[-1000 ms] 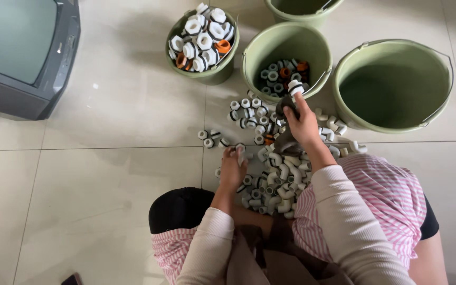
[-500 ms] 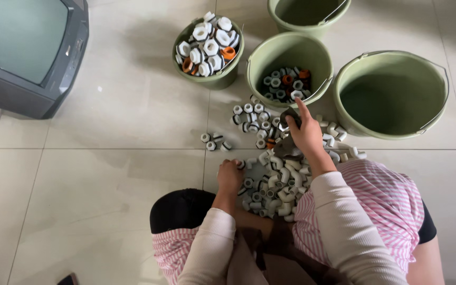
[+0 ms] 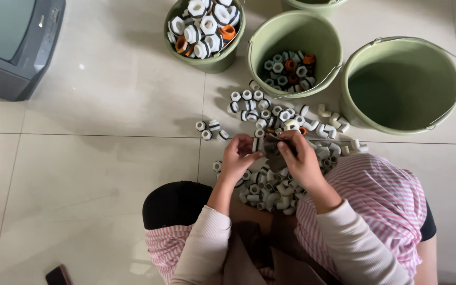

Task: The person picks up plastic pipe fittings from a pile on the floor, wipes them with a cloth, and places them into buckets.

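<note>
I sit on a tiled floor with a heap of small white plastic pipe fittings (image 3: 273,190) between my knees. My left hand (image 3: 240,157) and my right hand (image 3: 300,158) meet over the heap, both closed around a dark grey piece (image 3: 272,149) held between them. More white fittings with dark rings (image 3: 254,108) lie scattered just beyond my hands. What exactly the dark piece is stays unclear.
Green buckets stand ahead: one heaped with large white and orange nuts (image 3: 204,31), one partly filled with small nuts (image 3: 294,50), one holding nothing (image 3: 402,84), another at the top edge (image 3: 312,4). An old grey television (image 3: 14,45) sits far left. A dark phone (image 3: 59,275) lies lower left.
My right hand came back from the middle bucket, where it dropped a white fitting, down to the heap. My left hand rose from the pile to meet it on the dark piece.
</note>
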